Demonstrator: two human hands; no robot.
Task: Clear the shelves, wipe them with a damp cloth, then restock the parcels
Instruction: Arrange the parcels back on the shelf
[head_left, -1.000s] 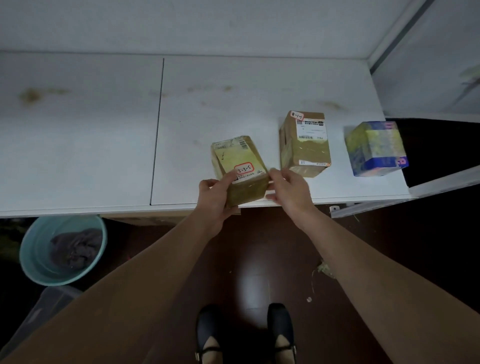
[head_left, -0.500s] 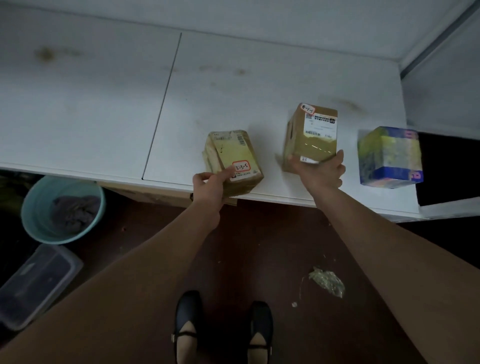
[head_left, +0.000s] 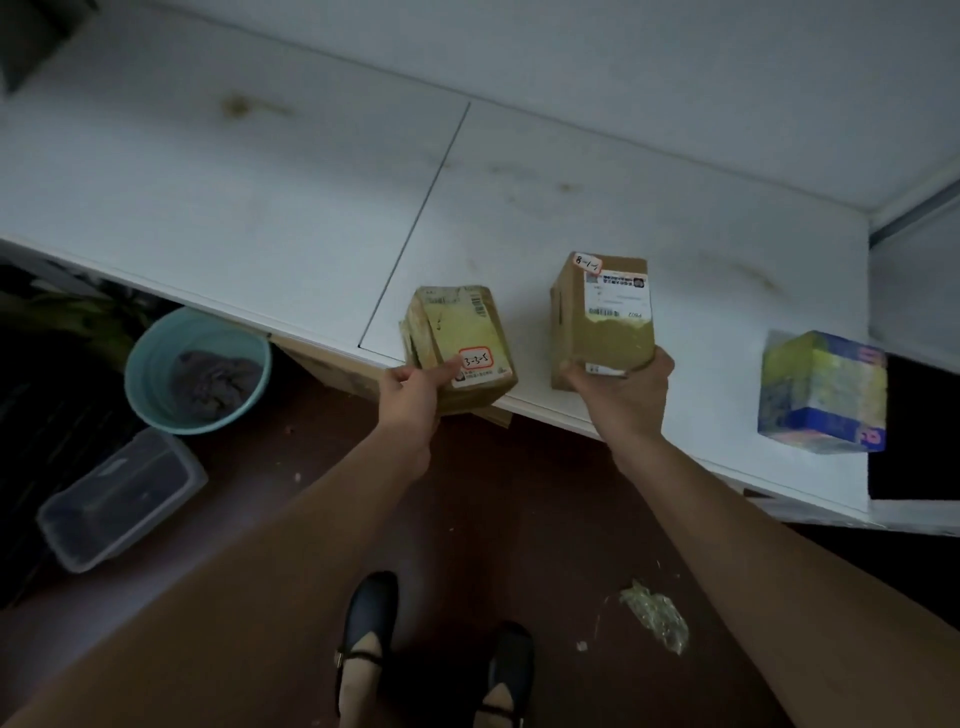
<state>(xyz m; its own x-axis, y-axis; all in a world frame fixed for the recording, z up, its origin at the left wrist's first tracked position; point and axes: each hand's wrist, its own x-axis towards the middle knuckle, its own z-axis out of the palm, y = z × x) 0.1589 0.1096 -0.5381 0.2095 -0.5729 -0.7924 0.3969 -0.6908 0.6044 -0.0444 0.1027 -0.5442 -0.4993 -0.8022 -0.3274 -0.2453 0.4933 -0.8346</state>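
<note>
Both grips clamped — left hand (head_left: 413, 395) on labelled parcel (head_left: 460, 345) at shelf (head_left: 249, 208) edge, right hand (head_left: 623, 392) newly on taller parcel (head_left: 605, 317). Blue-yellow box (head_left: 823, 389) untouched — clearing underway.

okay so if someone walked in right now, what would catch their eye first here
Both hands on brown parcels at the white shelf's front edge: left hand gripping parcel 3-3-5, right hand gripping the taller parcel. A blue-and-yellow box stands further right, and a teal basin holding a cloth sits on the floor.
</note>
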